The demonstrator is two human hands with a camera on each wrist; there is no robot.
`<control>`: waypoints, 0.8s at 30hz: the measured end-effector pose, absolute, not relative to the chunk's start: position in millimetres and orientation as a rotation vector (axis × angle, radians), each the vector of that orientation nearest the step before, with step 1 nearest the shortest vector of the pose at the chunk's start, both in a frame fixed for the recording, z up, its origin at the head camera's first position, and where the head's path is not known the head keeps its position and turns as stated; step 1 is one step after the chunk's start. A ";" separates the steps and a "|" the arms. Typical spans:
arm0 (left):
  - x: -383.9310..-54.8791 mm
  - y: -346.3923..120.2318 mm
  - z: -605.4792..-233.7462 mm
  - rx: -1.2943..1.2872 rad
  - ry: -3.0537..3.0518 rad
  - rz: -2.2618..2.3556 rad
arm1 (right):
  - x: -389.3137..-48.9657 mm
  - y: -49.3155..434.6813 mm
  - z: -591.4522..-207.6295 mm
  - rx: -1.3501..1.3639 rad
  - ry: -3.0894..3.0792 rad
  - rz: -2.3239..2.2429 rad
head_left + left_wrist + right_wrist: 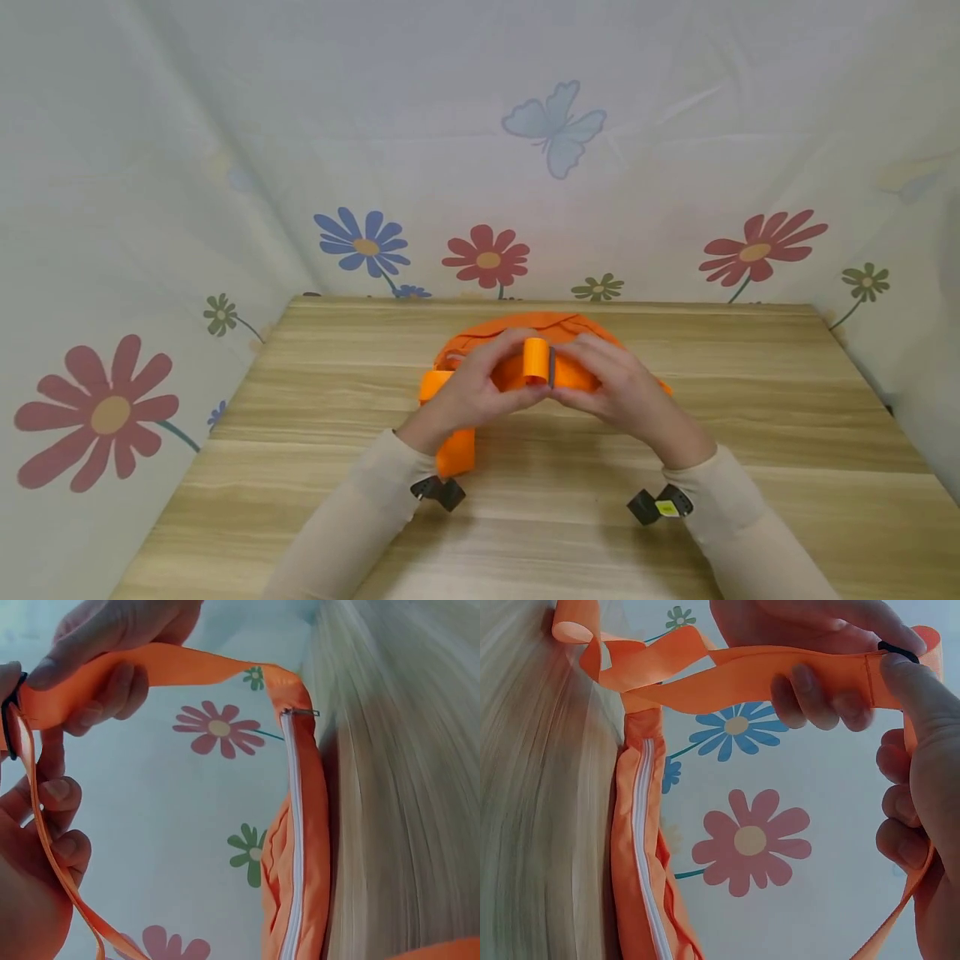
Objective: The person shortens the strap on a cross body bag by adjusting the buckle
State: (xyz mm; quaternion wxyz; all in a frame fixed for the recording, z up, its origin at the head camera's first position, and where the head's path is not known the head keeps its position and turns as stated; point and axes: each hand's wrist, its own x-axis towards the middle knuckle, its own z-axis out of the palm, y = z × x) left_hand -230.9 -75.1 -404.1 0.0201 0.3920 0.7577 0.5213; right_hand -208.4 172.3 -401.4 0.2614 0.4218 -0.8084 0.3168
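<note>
An orange fabric bag lies on the table beyond both hands. Its white zipper runs along the edge, with a metal pull at one end in the left wrist view. My left hand and right hand meet above the table in front of the bag. Between them is an orange strap with a dark slider buckle. My right hand pinches the strap beside the buckle, thumb against finger. My left hand grips it on the other side, where a short strap loop stands up.
A loose strap length hangs or lies by the left forearm, partly hidden by it. The wood-grain table reaches back to a white curtain printed with flowers and a butterfly. Both wrists carry small black cameras.
</note>
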 end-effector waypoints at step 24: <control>-231.5 -84.3 -403.9 1.025 2.277 1.717 | -207.0 185.6 -402.1 1.100 -2.228 0.843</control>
